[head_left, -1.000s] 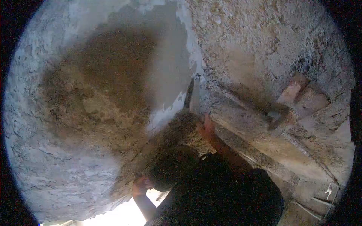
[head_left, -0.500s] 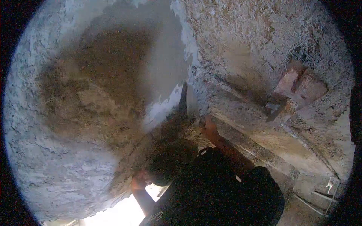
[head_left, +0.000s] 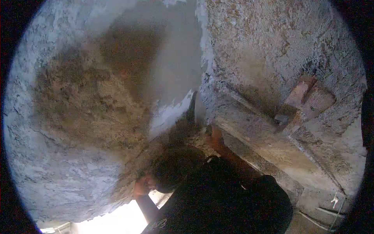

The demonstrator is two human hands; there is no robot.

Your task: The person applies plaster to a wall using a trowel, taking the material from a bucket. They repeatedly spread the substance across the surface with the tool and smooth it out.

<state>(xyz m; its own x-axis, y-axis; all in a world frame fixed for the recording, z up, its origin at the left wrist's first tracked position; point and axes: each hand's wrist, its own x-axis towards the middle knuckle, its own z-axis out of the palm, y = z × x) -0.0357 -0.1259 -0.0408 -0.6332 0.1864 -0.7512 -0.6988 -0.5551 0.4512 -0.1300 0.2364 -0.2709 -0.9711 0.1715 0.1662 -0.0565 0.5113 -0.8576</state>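
Observation:
Fingers of my left hand (head_left: 144,185) curl at the edge of a dark rounded object (head_left: 177,167), whose kind the shadow hides. My right hand (head_left: 214,138) is closed and close to the wall corner, blurred; what it grips does not show clearly. Just above and left of it, a narrow dark strip or tool edge (head_left: 191,107) points up along the corner. Smooth grey plaster (head_left: 177,58) covers part of the left wall, with a ragged pale edge (head_left: 171,115) above the dark object. The black shirt (head_left: 222,199) fills the bottom middle.
Rough wall (head_left: 265,43) rises on the right, with reddish brick pieces (head_left: 317,101) set in it. A thin pipe or rod (head_left: 317,162) runs down its right side. Bright light (head_left: 113,222) comes through an opening at lower left.
The view has shifted slightly, so the wall corner sits farther right and lower. My right hand appears a little lower in view; my left hand stays at the dark rounded object.

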